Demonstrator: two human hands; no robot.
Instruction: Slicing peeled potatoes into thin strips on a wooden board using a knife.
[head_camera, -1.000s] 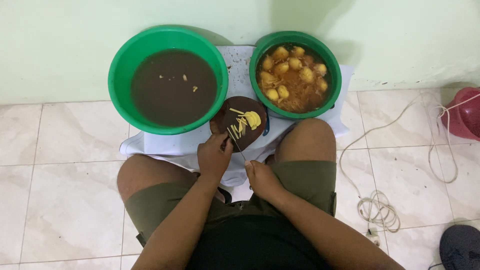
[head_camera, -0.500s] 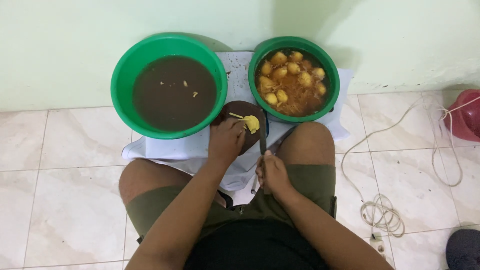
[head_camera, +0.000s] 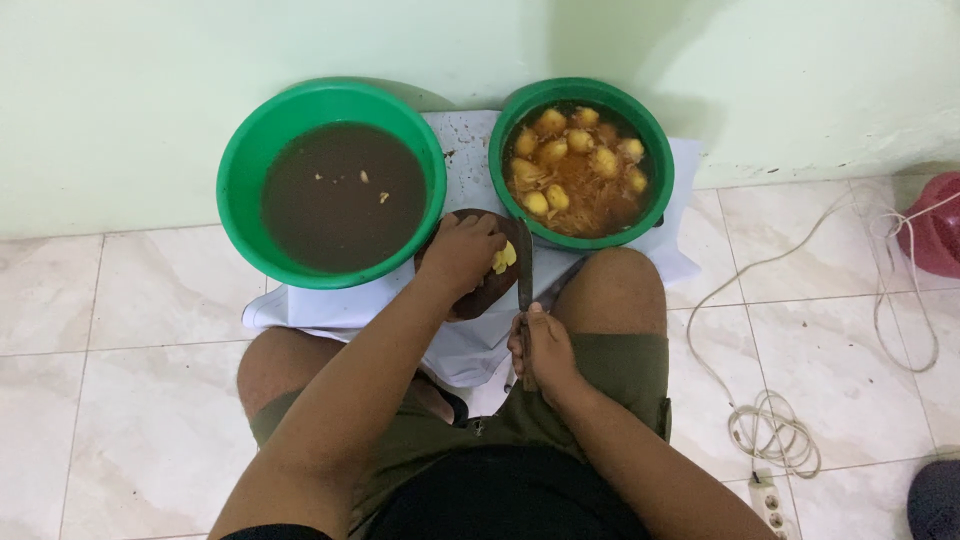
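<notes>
The person sits on the tiled floor (head_camera: 120, 330) with knees spread, so the work lies between the legs within easy reach. Nearest the body, the right hand (head_camera: 545, 345) is clenched around the handle of a knife (head_camera: 525, 285), whose narrow dark blade points away toward the bowls, probably so it can come down on the board. Just beyond, the left hand (head_camera: 462, 252) lies on a small round dark cutting board (head_camera: 480, 295), fingers curled over a pale yellow piece of potato (head_camera: 504, 258) and pinning it beside the blade. The board rests on a white cloth (head_camera: 320, 310) spread over the floor, which looks meant to keep the food off the tiles. Farther off, against the pale green wall, stand two round green plastic bowls: the left bowl (head_camera: 240, 190) holds murky brown water with a few scraps floating, the right bowl (head_camera: 655, 170) holds peeled yellow potatoes in cloudy orange water. A white cable (head_camera: 775, 440) coils on the floor's right side
</notes>
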